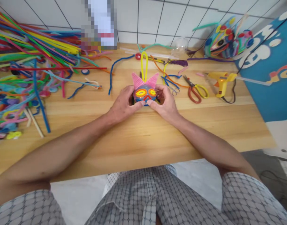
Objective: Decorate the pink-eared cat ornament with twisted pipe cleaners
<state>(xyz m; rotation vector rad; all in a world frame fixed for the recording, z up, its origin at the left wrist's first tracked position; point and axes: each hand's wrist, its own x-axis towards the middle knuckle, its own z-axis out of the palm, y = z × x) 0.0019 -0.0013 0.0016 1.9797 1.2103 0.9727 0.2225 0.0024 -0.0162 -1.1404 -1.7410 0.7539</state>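
Both hands hold a small round ornament (pixel 146 93) made of pipe cleaners, just above the wooden table. It looks like an animal's face, with pink pointed ears, yellow eyes ringed in orange and a red mark below them. A yellow loop (pixel 144 66) rises from its top. My left hand (pixel 124 104) is closed around its left side, the thumb on the lower front. On the other side my right hand (pixel 166 102) grips it, its thumb nearly meeting the left one. The back of the ornament is hidden.
Pipe cleaners (pixel 51 43) and scraps are heaped at the left. To the right lie scissors (pixel 193 90), small scissors (pixel 175 91) and a yellow glue gun (pixel 220 82) with a cord. A colourful fish-like craft (pixel 219 40) stands at the back right, near a clear ball (pixel 182 43).
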